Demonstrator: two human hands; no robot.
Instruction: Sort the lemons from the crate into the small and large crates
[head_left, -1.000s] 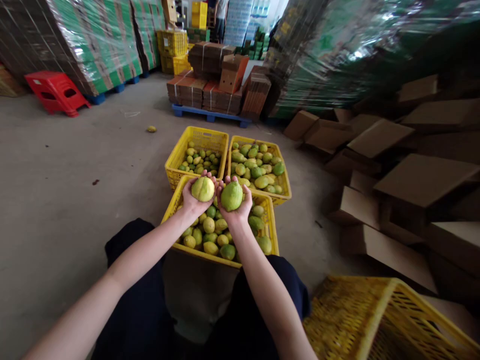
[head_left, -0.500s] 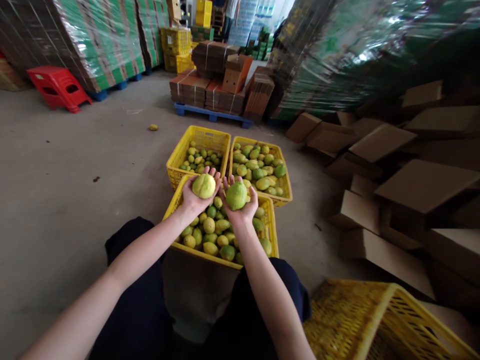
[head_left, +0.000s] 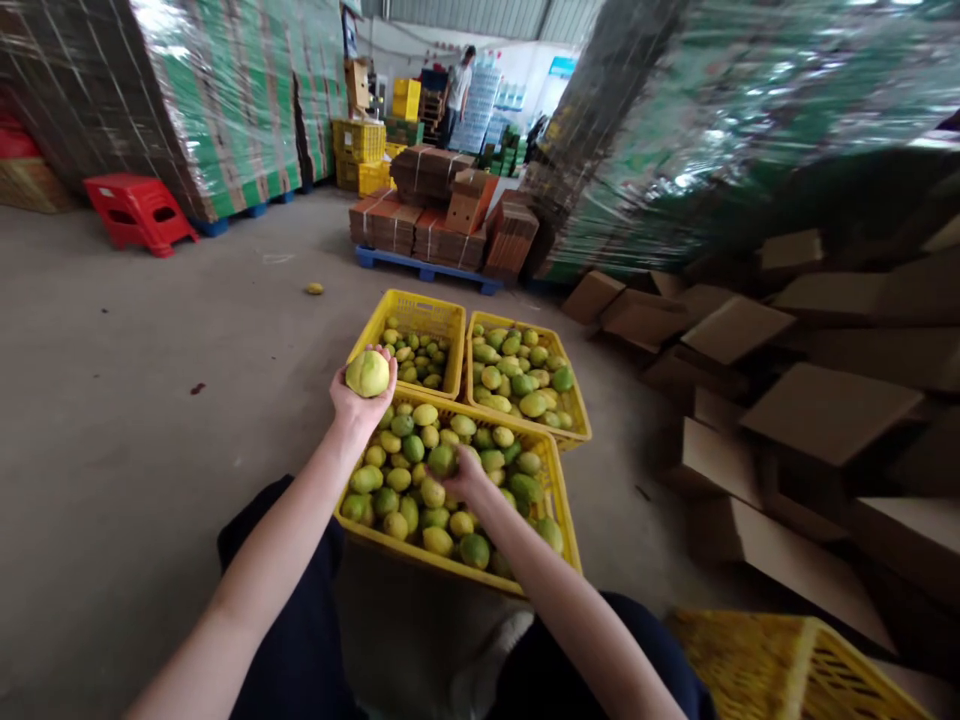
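My left hand is raised over the left rim of the nearest yellow crate, palm up. Its fingers curl around a large yellow-green lemon. Lower down, my right hand reaches into that crate among the fruit, closed on a green lemon; its fingers are partly hidden. Many yellow and green lemons fill this crate. Behind it, a back left crate holds smaller lemons, and a back right crate holds larger ones.
An upturned-looking yellow crate lies by my right knee. Cardboard boxes are heaped on the right. Flattened cartons are stacked on a blue pallet ahead. A red stool and a loose lemon are on the left floor. One person stands far back.
My hands have moved apart. The left shifted left with its yellow-green lemon; the right dropped from beside it into the near crate with the green lemon. The view tilted up slightly.
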